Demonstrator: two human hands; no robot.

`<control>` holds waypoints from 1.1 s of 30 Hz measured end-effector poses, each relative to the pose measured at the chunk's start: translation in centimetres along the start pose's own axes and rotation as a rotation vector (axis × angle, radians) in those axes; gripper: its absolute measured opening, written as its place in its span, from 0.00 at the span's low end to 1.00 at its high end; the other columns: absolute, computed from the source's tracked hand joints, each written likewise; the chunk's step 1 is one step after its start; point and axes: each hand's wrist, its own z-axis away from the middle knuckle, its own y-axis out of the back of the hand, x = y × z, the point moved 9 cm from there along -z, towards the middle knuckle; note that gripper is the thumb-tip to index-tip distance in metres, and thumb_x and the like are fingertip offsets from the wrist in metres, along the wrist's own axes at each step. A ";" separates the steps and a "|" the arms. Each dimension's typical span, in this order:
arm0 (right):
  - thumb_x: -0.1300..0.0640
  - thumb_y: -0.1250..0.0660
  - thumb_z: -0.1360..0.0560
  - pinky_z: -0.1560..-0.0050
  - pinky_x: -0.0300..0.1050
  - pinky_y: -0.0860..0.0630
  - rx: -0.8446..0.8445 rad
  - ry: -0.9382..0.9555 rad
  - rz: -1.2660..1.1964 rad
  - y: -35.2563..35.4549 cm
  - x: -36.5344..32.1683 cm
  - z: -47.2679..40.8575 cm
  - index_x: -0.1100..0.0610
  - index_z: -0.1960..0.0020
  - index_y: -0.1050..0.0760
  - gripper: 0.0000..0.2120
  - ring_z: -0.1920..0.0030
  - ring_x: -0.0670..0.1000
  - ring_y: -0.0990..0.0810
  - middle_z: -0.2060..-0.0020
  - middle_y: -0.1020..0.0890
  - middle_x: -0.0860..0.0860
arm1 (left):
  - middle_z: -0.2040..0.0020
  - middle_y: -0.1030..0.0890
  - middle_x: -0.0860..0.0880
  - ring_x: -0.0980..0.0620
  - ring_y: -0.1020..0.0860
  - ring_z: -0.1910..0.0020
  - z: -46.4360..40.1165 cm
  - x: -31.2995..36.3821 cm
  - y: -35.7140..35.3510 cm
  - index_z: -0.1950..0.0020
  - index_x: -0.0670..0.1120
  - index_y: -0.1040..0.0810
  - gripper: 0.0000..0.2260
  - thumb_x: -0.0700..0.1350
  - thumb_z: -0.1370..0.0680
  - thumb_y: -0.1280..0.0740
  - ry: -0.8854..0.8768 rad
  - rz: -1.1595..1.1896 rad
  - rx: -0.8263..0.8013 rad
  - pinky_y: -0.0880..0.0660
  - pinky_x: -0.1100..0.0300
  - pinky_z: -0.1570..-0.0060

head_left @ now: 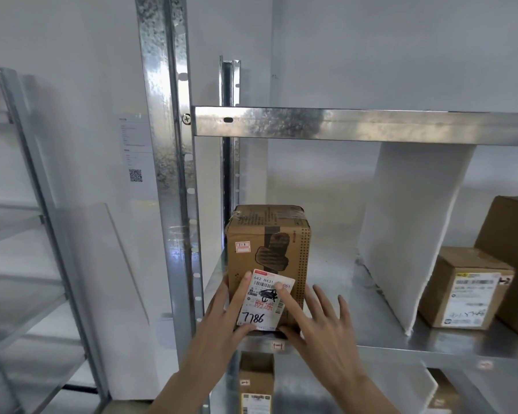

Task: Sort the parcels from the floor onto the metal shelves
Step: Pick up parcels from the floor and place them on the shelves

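Cardboard parcel (268,252) sits on the metal shelf (341,282), far left end, right by the front upright post (169,162). It lies lengthwise, short end facing the camera, clear tape over the top. White shipping label (265,300) on the near face w/ barcode, red print and handwritten "7786" at the bottom.

Left hand (226,318) is flat against the near-left of the parcel, fingers straight, index lying up the label's left edge, thumb at the label's bottom edge. Right hand (320,327) also spread, fingers straight; index tip presses on the label near the barcode, other fingers fan out to the right over the shelf, thumb at the parcel's lower right corner. Neither hand curls round the box.

White divider panel (407,234) stands tilted on the same shelf, well right of the parcel. Beyond it a smaller labelled box (464,286) just in front of a bigger brown box (512,252). Another box (256,383) on the level below, prob. w/ its own label, too blurred to read. Paper notice w/ QR code (135,147) on the wall to the left
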 end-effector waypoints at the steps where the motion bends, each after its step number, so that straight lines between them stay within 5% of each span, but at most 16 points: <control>1: 0.36 0.25 0.29 0.39 0.72 0.24 -0.004 -0.008 -0.013 -0.2 0.1 -0.2 0.40 0.16 0.50 0.50 0.32 0.64 0.21 0.30 0.22 0.57 | 0.18 0.54 0.56 0.67 0.45 0.31 -0.2 0.0 -0.1 0.30 0.75 0.73 0.49 0.52 0.21 0.31 0.007 0.009 0.006 0.29 0.65 0.36; 6: 0.38 0.25 0.28 0.39 0.73 0.25 -0.022 -0.033 -0.020 -1.1 0.4 -1.6 0.39 0.16 0.50 0.49 0.33 0.64 0.21 0.30 0.22 0.57 | 0.19 0.59 0.60 0.61 0.43 0.23 -1.3 -0.5 -0.9 0.28 0.74 0.71 0.46 0.49 0.19 0.33 0.028 0.067 0.037 0.28 0.63 0.35; 10: 0.36 0.38 0.20 0.38 0.73 0.25 -0.019 -0.031 0.014 -1.8 0.8 -2.6 0.39 0.16 0.50 0.36 0.32 0.64 0.22 0.29 0.22 0.58 | 0.20 0.63 0.63 0.58 0.42 0.21 -2.1 -1.1 -1.6 0.25 0.72 0.69 0.45 0.48 0.18 0.33 0.041 0.070 0.056 0.25 0.63 0.37; 18: 0.39 0.26 0.27 0.39 0.73 0.24 -0.052 -0.078 -0.040 -2.5 1.4 -3.7 0.38 0.17 0.50 0.47 0.31 0.64 0.22 0.29 0.23 0.58 | 0.18 0.60 0.59 0.54 0.40 0.21 -2.9 -1.7 -2.5 0.23 0.70 0.67 0.46 0.49 0.19 0.31 0.080 0.027 0.081 0.22 0.60 0.40; 23: 0.37 0.41 0.23 0.41 0.74 0.23 -0.059 -0.102 -0.035 -2.2 1.4 -3.5 0.38 0.17 0.47 0.36 0.32 0.64 0.21 0.30 0.21 0.59 | 0.18 0.59 0.59 0.55 0.39 0.21 -3.0 -1.9 -2.5 0.24 0.70 0.69 0.46 0.49 0.19 0.31 0.084 0.014 0.085 0.22 0.60 0.40; 33: 0.34 0.48 0.21 0.38 0.73 0.24 -0.013 -0.110 0.019 1.1 1.2 -0.6 0.39 0.17 0.47 0.34 0.31 0.64 0.22 0.28 0.24 0.60 | 0.17 0.60 0.56 0.54 0.39 0.22 -0.7 0.7 -0.1 0.27 0.72 0.72 0.47 0.52 0.19 0.32 0.111 0.034 0.109 0.25 0.54 0.35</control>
